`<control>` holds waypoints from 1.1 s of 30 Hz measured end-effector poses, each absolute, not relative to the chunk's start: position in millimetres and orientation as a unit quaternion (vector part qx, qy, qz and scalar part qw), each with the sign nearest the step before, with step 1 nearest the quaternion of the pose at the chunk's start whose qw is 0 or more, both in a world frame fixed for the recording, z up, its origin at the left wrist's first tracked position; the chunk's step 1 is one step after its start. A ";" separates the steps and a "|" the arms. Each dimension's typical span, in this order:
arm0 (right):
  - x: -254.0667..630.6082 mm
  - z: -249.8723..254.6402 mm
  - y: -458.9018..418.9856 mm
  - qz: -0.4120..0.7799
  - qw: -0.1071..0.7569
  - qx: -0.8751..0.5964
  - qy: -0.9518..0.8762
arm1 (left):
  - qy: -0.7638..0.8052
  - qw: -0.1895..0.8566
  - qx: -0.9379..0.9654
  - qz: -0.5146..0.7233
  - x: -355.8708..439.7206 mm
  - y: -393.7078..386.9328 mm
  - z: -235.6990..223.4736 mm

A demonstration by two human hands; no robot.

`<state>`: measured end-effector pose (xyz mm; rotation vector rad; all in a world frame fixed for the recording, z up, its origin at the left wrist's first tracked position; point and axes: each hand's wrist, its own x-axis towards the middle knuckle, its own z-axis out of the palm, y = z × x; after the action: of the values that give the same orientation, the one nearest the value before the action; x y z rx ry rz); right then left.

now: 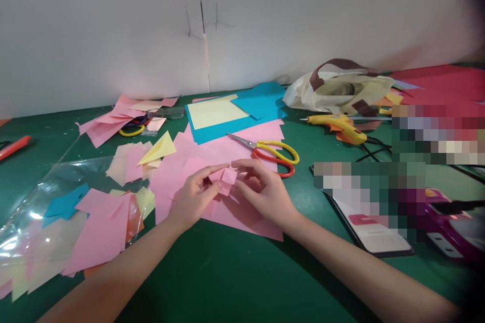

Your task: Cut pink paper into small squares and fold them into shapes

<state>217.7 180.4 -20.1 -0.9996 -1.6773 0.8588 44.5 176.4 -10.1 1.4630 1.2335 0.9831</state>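
Observation:
A small folded pink paper [229, 176] is held up over larger pink sheets. My left hand [193, 197] pinches its left side, thumb in front and fingers behind. At its right edge, the curled fingers and thumb of my right hand [265, 192] close on the paper; the exact contact is partly hidden. Under both hands lie the pink sheets [250, 219]. Just beyond my right hand, scissors [265, 150] with yellow and red handles rest on the sheets, blades pointing left and away. A yellow folded paper piece [159, 149] lies to the left.
On the left, a clear plastic bag [34, 202] contains coloured paper pieces. Blue sheets [265, 101] lie near the wall beside a cloth bag [303, 93]. To the right are a yellow glue gun [337, 126] with a black cord, a phone [386, 242] and a purple device [450, 232].

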 end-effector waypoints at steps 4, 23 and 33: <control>219.7 -20.4 181.9 0.332 0.484 -0.383 -0.713 | 0.495 0.492 0.599 0.392 43.0 175.8 -9.1; 219.6 -22.9 182.6 0.343 0.462 -0.418 -0.703 | 0.512 0.463 0.570 0.446 48.8 175.0 -11.0; 218.2 -15.4 179.0 0.362 0.499 -0.414 -0.670 | 0.484 0.445 0.623 0.424 47.6 175.1 -8.7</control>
<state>218.2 179.0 -15.4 -1.0005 -1.6203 0.8767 47.6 175.1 -8.7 1.5447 1.1983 1.0498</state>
